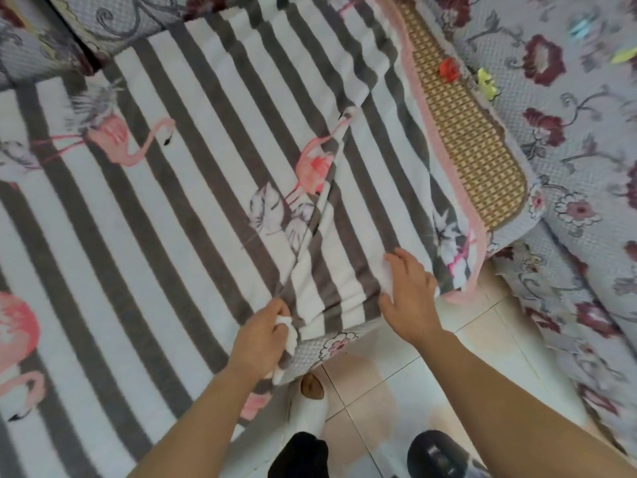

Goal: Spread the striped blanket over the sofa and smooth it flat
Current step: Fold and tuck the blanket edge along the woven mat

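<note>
Gripping striped blanket (193, 174) edge, left hand (263, 334); stripes run diagonally.

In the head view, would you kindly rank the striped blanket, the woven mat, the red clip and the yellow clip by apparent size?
1. striped blanket
2. woven mat
3. red clip and yellow clip: they look alike in size, so unranked.
</note>
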A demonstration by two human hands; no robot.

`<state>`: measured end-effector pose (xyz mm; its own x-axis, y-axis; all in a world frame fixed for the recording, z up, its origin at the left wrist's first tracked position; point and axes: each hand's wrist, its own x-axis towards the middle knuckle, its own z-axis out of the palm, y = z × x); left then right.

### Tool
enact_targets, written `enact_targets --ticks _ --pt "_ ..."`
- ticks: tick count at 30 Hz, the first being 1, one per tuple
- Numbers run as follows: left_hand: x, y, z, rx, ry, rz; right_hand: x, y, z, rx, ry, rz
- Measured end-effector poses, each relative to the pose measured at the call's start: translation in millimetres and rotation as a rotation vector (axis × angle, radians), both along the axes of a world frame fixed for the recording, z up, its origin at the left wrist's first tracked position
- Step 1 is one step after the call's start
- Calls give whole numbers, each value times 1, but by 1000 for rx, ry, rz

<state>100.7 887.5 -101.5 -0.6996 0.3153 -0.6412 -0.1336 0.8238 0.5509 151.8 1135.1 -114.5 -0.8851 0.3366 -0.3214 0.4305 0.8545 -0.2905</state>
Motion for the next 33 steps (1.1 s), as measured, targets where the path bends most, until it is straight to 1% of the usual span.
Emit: enact_targets --ticks 1,2,3,4,5,7,9,10,12,14,16,17,18,20,21,24,27,28,29,30,31,33 --pt "-3 0 2 -10 12 -18 1 8 -1 24 19 -112" --pt "-5 2 4 -53 62 -68 -3 15 0 20 31 -241" --pt "-4 4 5 -116 156 -142 -8 22 0 -8 27 -351" --pt "-1 9 4 -184 262 -234 -15 30 1 -40 14 -415" --pt "2 16 3 -226 371 -323 -21 39 1 -58 -3 -433" --pt "10 37 2 -232 525 -488 -33 56 2 -24 -27 -388" --pt "16 63 1 -177 583 -610 -42 70 4 23 -67 -335" --pt "18 75 -1 -173 585 -654 -44 77 5 45 -83 -318" --pt "18 94 -3 -238 535 -703 -44 90 7 49 -105 -314" --pt "16 107 -6 -310 508 -713 -38 100 10 -23 -115 -320" --pt "7 117 3 -325 497 -701 -28 104 12 -110 -121 -302" --pt "1 120 6 -302 480 -651 -22 107 11 -132 -121 -305" --pt "-5 121 7 -262 403 -552 -18 108 14 -140 -121 -322" --pt "-16 120 9 -110 232 -283 -11 112 19 -137 -110 -388" --pt "-18 119 9 -39 188 -185 -9 114 21 -146 -112 -425" --pt "-20 116 26 104 154 -94 0 118 25 -242 -147 -586" --pt "-17 114 35 209 106 -21 4 139 -8 -320 -71 -670" --pt "-16 113 37 225 79 -16 0 139 -4 -344 -69 -698" --pt "-15 113 38 220 35 -29 -7 131 13 -375 -106 -724" --pt "-11 113 38 175 -5 -76 -9 126 17 -395 -149 -752" --pt "-8 113 38 98 -2 -182 -10 126 17 -417 -160 -784" --pt "2 121 31 -135 113 -426 -12 129 8 -436 -156 -808"
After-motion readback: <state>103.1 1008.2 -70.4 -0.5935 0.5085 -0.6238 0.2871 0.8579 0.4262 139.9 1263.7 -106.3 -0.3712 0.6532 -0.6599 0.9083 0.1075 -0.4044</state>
